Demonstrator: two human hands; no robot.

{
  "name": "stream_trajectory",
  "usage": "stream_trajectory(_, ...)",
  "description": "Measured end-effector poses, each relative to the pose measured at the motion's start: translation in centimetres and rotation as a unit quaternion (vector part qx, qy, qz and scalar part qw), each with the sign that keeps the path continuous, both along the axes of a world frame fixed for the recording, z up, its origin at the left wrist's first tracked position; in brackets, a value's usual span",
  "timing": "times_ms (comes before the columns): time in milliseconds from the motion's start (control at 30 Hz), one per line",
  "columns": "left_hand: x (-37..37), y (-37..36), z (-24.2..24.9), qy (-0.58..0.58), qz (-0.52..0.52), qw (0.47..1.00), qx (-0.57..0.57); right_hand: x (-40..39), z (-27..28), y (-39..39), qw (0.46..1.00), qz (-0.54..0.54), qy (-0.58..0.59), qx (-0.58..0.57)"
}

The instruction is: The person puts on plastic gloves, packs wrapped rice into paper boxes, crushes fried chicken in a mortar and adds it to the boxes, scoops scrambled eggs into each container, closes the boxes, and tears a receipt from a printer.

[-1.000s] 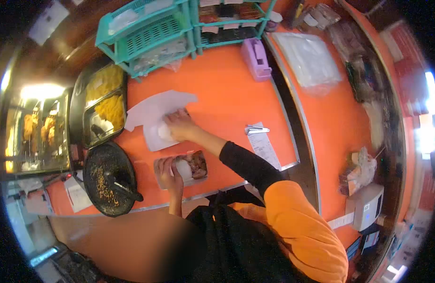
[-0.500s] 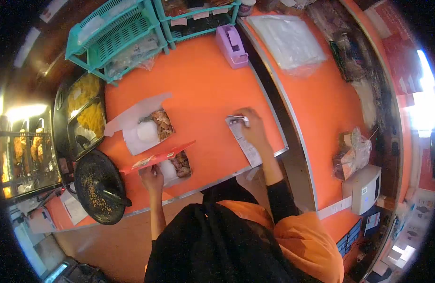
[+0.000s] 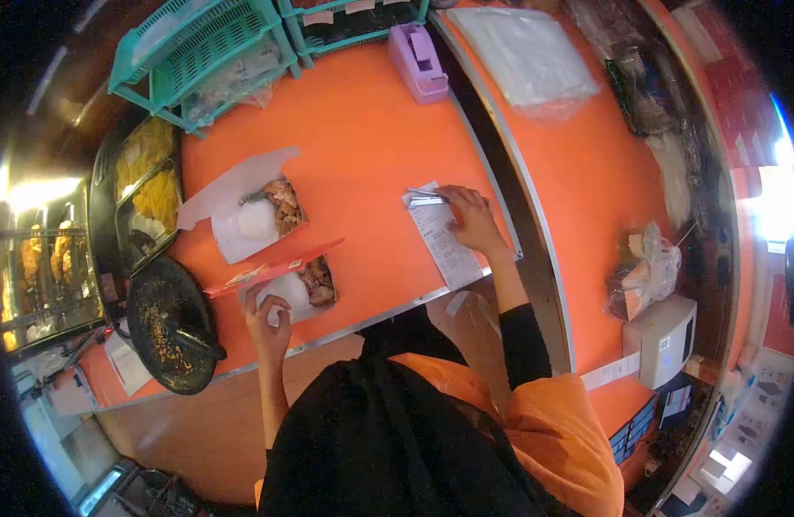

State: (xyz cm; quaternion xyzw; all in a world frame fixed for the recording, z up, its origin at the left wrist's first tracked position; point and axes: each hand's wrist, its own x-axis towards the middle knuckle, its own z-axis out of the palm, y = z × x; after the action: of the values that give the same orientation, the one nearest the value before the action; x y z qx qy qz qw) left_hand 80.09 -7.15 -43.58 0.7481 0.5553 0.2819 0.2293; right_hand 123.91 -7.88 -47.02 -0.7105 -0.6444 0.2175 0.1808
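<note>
My left hand (image 3: 270,326) is at the near-left corner of a takeaway box (image 3: 326,303), its curved fingers apart. This box holds white rice and dark meat pieces, and its red-printed lid (image 3: 276,269) stands raised. Farther back, a second box (image 3: 233,244) lies open with rice (image 3: 257,221) and browned chopped meat (image 3: 285,207). My right hand (image 3: 473,220) is over the top of a long printed receipt (image 3: 444,243). Its fingers grip a slim, silvery pen (image 3: 424,193) lying across the paper; its tip is hard to make out.
A round black lid (image 3: 168,323) lies left, beside black trays of yellow food (image 3: 155,202) and a lit glass case (image 3: 48,267). Turquoise baskets (image 3: 211,65) and a purple tape dispenser (image 3: 417,65) stand at the back. Plastic bags (image 3: 526,56) lie right, across a gap.
My left hand has come off the raised lid to the box's near-left corner, its fingers spreading. My right hand has flattened over the receipt, which shows more. The whole view has shifted slightly.
</note>
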Motion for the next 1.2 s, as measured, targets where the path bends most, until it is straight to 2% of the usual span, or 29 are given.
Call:
stream_trajectory(100, 0.9, -0.2, -0.6, 0.028, -0.006, 0.999, -0.025, 0.0, -0.3, -0.2, 1.000, -0.009, 0.004, -0.007)
stream_trajectory(267, 3.0, -0.8, 0.3, 0.050, 0.078, 0.991, 0.092, 0.3, -0.7, -0.4, 1.000, -0.007, 0.024, 0.002)
stream_trajectory(400, 6.2, -2.2, 0.7, 0.068, 0.096, 0.981, 0.155, 0.4, -0.5, -0.7, 0.999, -0.015, 0.025, -0.015)
stream_trajectory(433, 8.0, -3.0, -0.6, -0.077, 0.170, 0.975, 0.123, 0.4, -0.2, -0.5, 1.000, -0.017, 0.018, -0.016)
stream_trajectory(500, 10.8, -3.6, -0.7, -0.135, 0.191, 0.964, 0.128, 1.3, -1.5, 0.0, 0.999, 0.023, 0.026, 0.035)
stream_trajectory(533, 12.1, -4.0, -0.3, -0.042, 0.145, 0.975, 0.162, 1.1, -0.7, 0.5, 0.998, 0.012, 0.041, 0.054)
stream_trajectory(567, 13.9, -3.8, -1.0, -0.151, 0.136, 0.956, 0.214, 0.8, 0.0, 2.2, 0.996, 0.002, 0.056, 0.073)
stream_trajectory(600, 13.6, -3.5, 0.3, -0.120, -0.016, 0.973, 0.198, 0.2, 1.7, 5.3, 0.994, 0.015, 0.057, 0.096)
stream_trajectory(633, 13.2, -3.3, 1.6, -0.103, -0.172, 0.967, 0.160, -0.8, 4.7, 7.8, 0.983, 0.005, 0.089, 0.160)
stream_trajectory(700, 14.2, -4.5, -0.8, -0.119, -0.231, 0.966, 0.007, -2.6, 9.8, 12.5, 0.953, -0.003, 0.122, 0.278)
stream_trajectory(767, 14.0, -4.4, -2.3, -0.148, -0.302, 0.936, -0.103, -3.6, 15.2, 20.2, 0.919, 0.005, 0.115, 0.378)
stream_trajectory(867, 13.1, -4.8, -5.9, -0.145, -0.253, 0.953, -0.076, -4.4, 20.7, 31.5, 0.878, -0.002, 0.101, 0.467)
stream_trajectory(933, 12.6, -4.1, -6.8, -0.143, -0.218, 0.963, -0.072, -4.7, 21.8, 38.5, 0.884, -0.085, 0.065, 0.456)
stream_trajectory(967, 12.3, -3.9, -6.8, -0.140, -0.198, 0.967, -0.082, -4.8, 22.7, 40.7, 0.880, -0.080, 0.070, 0.463)
stream_trajectory(1033, 11.7, -3.4, -6.0, -0.132, -0.167, 0.970, -0.117, -4.6, 23.9, 44.7, 0.960, -0.037, -0.090, 0.261)
stream_trajectory(1100, 11.1, -3.5, -5.3, -0.123, -0.140, 0.971, -0.148, -4.3, 23.3, 48.6, 0.962, -0.019, -0.040, 0.270)
stream_trajectory(1167, 10.3, -3.7, -5.0, -0.116, -0.116, 0.971, -0.173, -3.8, 21.7, 51.1, 0.950, 0.000, 0.110, 0.291)
stream_trajectory(1200, 9.9, -3.8, -4.8, -0.111, -0.106, 0.971, -0.182, -3.5, 21.5, 51.3, 0.944, -0.008, 0.137, 0.299)
